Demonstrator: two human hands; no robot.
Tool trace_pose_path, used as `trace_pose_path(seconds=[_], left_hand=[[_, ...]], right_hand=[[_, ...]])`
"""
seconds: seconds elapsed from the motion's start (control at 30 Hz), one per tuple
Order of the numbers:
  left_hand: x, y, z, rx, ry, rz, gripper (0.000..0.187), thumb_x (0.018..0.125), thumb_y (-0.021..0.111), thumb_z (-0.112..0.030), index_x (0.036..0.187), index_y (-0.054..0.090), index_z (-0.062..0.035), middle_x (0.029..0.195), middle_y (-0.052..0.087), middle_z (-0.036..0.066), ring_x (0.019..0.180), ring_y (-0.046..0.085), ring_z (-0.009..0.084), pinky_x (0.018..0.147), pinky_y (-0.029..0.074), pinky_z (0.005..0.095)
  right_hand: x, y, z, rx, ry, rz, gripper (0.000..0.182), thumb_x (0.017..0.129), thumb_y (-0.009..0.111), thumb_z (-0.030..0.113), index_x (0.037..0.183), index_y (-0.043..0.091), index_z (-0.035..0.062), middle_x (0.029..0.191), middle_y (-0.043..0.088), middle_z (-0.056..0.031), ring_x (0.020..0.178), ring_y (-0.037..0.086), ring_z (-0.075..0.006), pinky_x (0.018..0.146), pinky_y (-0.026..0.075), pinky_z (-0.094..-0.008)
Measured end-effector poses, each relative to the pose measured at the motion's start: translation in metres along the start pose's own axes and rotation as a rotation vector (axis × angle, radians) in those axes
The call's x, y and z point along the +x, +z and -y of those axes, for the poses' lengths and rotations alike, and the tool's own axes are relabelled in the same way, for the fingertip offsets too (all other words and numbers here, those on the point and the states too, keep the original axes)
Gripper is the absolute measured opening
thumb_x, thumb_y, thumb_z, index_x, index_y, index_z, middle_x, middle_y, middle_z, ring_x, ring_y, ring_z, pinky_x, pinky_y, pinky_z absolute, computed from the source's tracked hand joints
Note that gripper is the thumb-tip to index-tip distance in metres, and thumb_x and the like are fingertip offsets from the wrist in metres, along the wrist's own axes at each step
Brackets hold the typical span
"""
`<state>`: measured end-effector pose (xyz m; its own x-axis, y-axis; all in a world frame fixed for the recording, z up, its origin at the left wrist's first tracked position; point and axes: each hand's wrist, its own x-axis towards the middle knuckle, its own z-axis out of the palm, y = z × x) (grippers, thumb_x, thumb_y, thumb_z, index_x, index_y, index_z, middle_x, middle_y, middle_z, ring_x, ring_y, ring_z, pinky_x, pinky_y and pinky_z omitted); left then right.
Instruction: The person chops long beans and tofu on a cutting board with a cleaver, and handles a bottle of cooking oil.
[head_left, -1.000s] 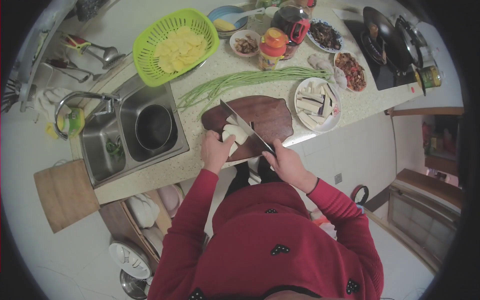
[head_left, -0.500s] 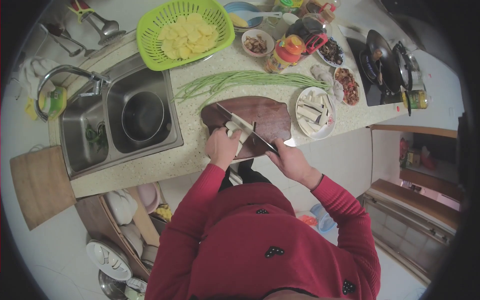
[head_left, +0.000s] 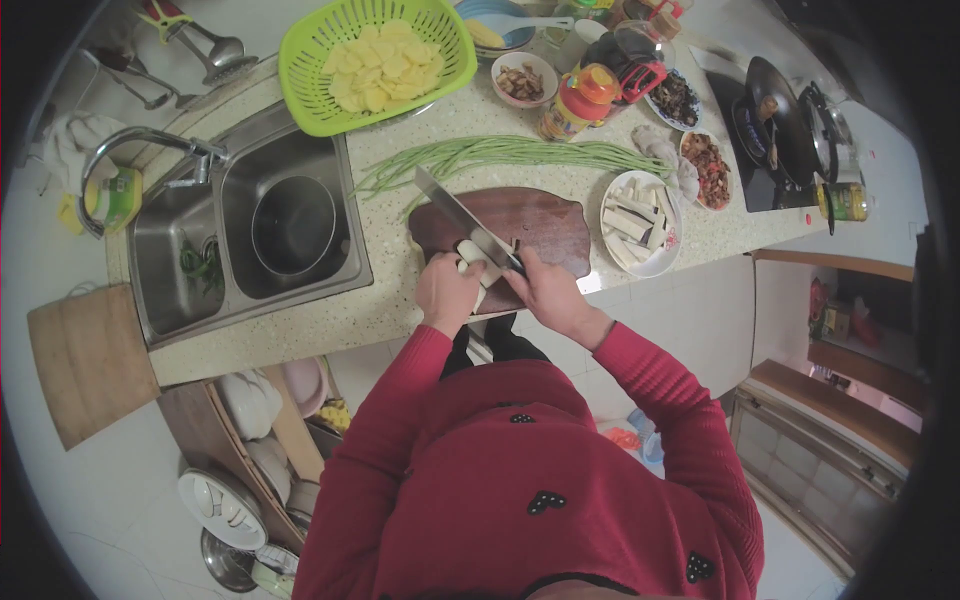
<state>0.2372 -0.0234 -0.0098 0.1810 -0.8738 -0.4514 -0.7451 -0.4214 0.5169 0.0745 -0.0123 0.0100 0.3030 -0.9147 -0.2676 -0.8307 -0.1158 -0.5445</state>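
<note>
My left hand (head_left: 446, 292) has its fingers curled over pale eggplant pieces (head_left: 473, 256) at the left front of the dark wooden cutting board (head_left: 556, 222). A kitchen knife (head_left: 455, 210) is in my right hand (head_left: 551, 293), fingers wrapped round its black handle. Its blade slants up to the left across the board, right beside the eggplant and my left fingers. To the right, a white bowl (head_left: 668, 262) holds eggplant strips (head_left: 636, 218) with dark skin edges. Long green beans (head_left: 520, 152) lie behind the board.
A green basket (head_left: 296, 85) of sliced potatoes (head_left: 385, 70) stands at the back. Left is a double sink (head_left: 362, 270) with a pot (head_left: 293, 225). Small bowls, a jar with an orange lid (head_left: 582, 98) and a wok (head_left: 775, 110) on the stove are at the right.
My right hand has shifted left with the knife, closer to my left hand. The blade now reaches farther up to the left. My left hand stays on the eggplant.
</note>
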Motion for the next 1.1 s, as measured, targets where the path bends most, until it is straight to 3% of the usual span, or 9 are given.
trace_pose_path(seconds=[0.17,0.27,0.47,0.57,0.67,0.77,0.97,1.1], left_hand=[[-0.001,0.009,0.005,0.007,0.036,-0.063,0.038,0.082,0.055,-0.04,0.083,0.062,-0.0034,0.09,0.062,0.013,0.085,0.06,0.0339,0.065,0.045,0.0454],[0.001,0.012,0.006,0.028,0.023,-0.056,0.038,0.083,0.054,-0.041,0.087,0.063,-0.0042,0.092,0.061,0.012,0.086,0.06,0.0342,0.065,0.045,0.0463],[-0.001,0.009,0.009,0.022,0.059,-0.007,0.036,0.083,0.055,-0.039,0.09,0.063,-0.0051,0.094,0.061,0.011,0.085,0.061,0.0326,0.066,0.046,0.0445],[-0.002,0.006,0.01,-0.01,0.077,-0.017,0.031,0.081,0.058,-0.035,0.088,0.065,-0.006,0.093,0.062,0.011,0.085,0.06,0.0319,0.067,0.046,0.0437],[-0.003,0.002,0.006,-0.004,0.074,-0.01,0.028,0.081,0.058,-0.033,0.086,0.065,-0.0059,0.093,0.061,0.012,0.084,0.06,0.0323,0.068,0.045,0.0443],[-0.005,0.001,0.004,0.005,0.059,0.004,0.028,0.081,0.057,-0.032,0.088,0.066,-0.0066,0.094,0.062,0.011,0.086,0.06,0.0319,0.069,0.046,0.0444],[-0.004,0.006,0.009,0.009,0.116,-0.013,0.025,0.081,0.057,-0.031,0.083,0.066,-0.0075,0.089,0.061,0.011,0.083,0.06,0.0331,0.067,0.045,0.0452],[-0.005,0.003,0.008,-0.001,0.095,0.015,0.028,0.083,0.056,-0.032,0.087,0.066,-0.0064,0.093,0.061,0.011,0.085,0.06,0.0327,0.067,0.046,0.045]], right_hand=[[-0.033,-0.026,-0.002,0.018,0.028,0.087,0.026,0.093,0.048,0.03,0.097,0.039,0.006,0.062,0.053,-0.0199,0.055,0.05,-0.0451,0.048,0.036,-0.0479],[-0.046,-0.032,-0.008,0.053,0.047,0.137,0.026,0.095,0.047,0.027,0.103,0.04,0.0039,0.064,0.052,-0.018,0.055,0.049,-0.0415,0.049,0.035,-0.0454],[-0.03,0.004,0.002,0.02,0.089,0.058,0.026,0.094,0.045,0.03,0.094,0.037,0.0051,0.062,0.054,-0.0207,0.056,0.051,-0.0469,0.047,0.035,-0.0499],[-0.008,0.016,0.002,0.006,0.075,-0.004,0.029,0.094,0.045,0.034,0.094,0.036,0.0055,0.065,0.055,-0.0232,0.058,0.051,-0.0514,0.048,0.035,-0.0546],[-0.005,0.01,-0.001,0.063,0.063,-0.011,0.03,0.094,0.046,0.034,0.098,0.038,0.0055,0.066,0.055,-0.0238,0.061,0.05,-0.0529,0.05,0.035,-0.053],[-0.01,0.006,-0.001,0.073,0.045,0.016,0.029,0.094,0.046,0.034,0.095,0.038,0.0058,0.064,0.054,-0.0212,0.059,0.05,-0.0505,0.05,0.035,-0.0504],[-0.002,0.006,0.007,0.06,0.077,0.007,0.034,0.094,0.043,0.039,0.098,0.038,0.0055,0.071,0.057,-0.0237,0.065,0.051,-0.0528,0.052,0.035,-0.054],[-0.019,-0.01,0.01,0.069,0.086,0.041,0.028,0.094,0.045,0.033,0.103,0.039,0.0078,0.069,0.056,-0.02,0.063,0.052,-0.0485,0.053,0.037,-0.0493]])
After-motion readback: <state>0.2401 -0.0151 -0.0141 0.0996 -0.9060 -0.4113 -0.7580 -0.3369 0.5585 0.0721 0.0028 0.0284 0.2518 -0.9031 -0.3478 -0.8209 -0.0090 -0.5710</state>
